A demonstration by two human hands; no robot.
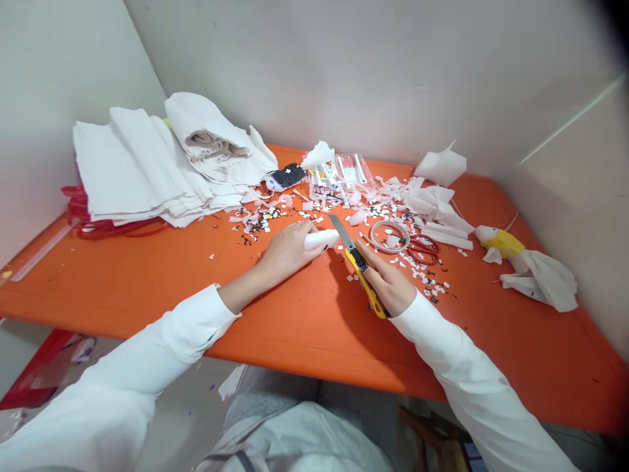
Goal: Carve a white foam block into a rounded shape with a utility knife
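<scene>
My left hand (289, 249) is closed around a small white roll (322, 240), perhaps of paper, just above the orange table (285, 314). Part of the roll is hidden by my fingers. A yellow box cutter (362, 267) lies in the grip of my right hand (388, 280), its metal blade extended and pointing up and away from me. The blade tip is close to the roll's right end; whether they touch I cannot tell. Just beyond my right hand are a roll of tape (389, 223) and red-handled scissors (423, 250).
Stacked white sheets (132, 164) fill the back left, over a red bag (76, 203). Paper scraps (393, 196) are strewn across the middle and right. Markers in a clear case (351, 170) and a black cloth-like item (289, 176) sit behind. A white-and-yellow paper bundle (506, 244) lies right.
</scene>
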